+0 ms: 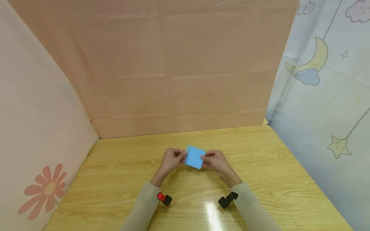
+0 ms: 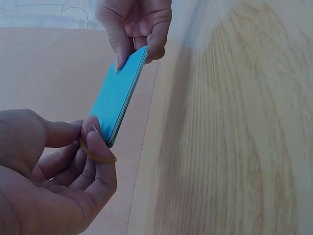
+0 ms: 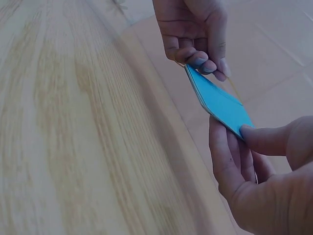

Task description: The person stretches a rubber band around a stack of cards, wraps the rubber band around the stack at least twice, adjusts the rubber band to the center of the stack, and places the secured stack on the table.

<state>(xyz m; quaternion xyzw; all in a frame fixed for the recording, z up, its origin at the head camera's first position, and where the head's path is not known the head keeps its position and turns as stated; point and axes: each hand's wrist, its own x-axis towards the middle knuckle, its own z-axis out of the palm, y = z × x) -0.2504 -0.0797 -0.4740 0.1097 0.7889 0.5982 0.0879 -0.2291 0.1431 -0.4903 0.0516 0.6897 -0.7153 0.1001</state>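
A thin stack of blue cards (image 1: 194, 157) is held in the air just above the wooden table (image 1: 121, 166), between both hands. My left hand (image 1: 172, 159) pinches its left end, and a tan rubber band (image 2: 98, 154) loops around the left fingers and over that end. My right hand (image 1: 214, 160) pinches the right end between thumb and fingers. In the left wrist view the blue cards (image 2: 119, 93) run edge-on from the left hand (image 2: 73, 156) up to the right hand (image 2: 137, 29). In the right wrist view the cards (image 3: 220, 103) span from the right hand (image 3: 244, 161) to the left hand (image 3: 200, 39), with the rubber band (image 3: 234, 88) trailing over them.
Cloth walls surround the table: peach at the back (image 1: 173, 64), pink with a flower at the left (image 1: 43, 189), pale blue with moon and stars at the right (image 1: 323, 96). Wrist camera mounts (image 1: 164, 198) (image 1: 227, 199) sit on both forearms.
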